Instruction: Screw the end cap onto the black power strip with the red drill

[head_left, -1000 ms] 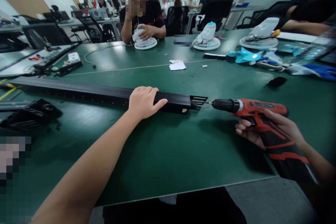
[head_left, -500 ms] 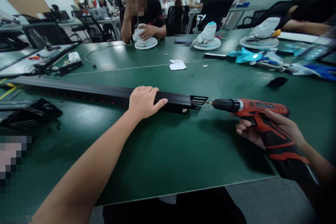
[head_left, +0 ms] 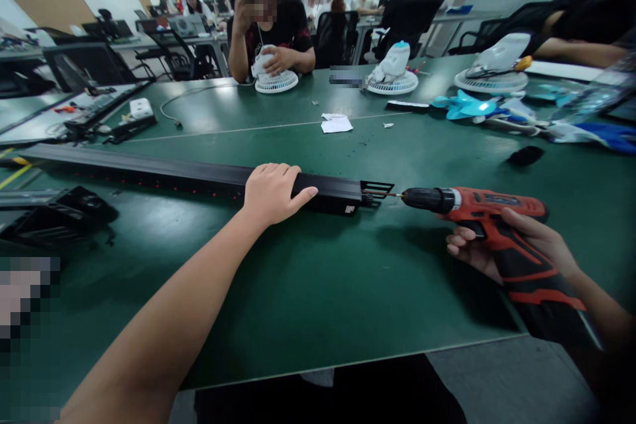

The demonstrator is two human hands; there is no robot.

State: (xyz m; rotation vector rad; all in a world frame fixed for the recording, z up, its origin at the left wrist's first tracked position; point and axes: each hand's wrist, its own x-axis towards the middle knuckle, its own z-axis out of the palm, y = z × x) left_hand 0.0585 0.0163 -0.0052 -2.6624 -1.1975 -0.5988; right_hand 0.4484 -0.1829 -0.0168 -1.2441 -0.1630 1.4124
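Note:
A long black bar (head_left: 199, 175) with a row of small red marks along its near side lies across the green table. My left hand (head_left: 273, 193) is closed over it near its right end, fingers over the top and thumb pointing right. A slotted black bracket (head_left: 378, 189) sticks out from that end. My right hand (head_left: 527, 238) grips a red and black cordless drill (head_left: 501, 204), with a finger at the trigger. The drill's long thin bit (head_left: 390, 194) points left and reaches the bar's end beside the bracket. What the tip touches is too small to tell.
Black metal parts (head_left: 59, 212) lie at left, with a white plug block (head_left: 141, 108) behind. Paper scraps (head_left: 336, 123) and white fan parts (head_left: 392, 76) are farther back. Blue wrapping (head_left: 467, 105) lies at right. A co-worker (head_left: 271, 26) sits opposite, a hand on another fan part.
Both my hands, the bar and the drill look the same as before. Far in the background, a standing person has shifted to the right.

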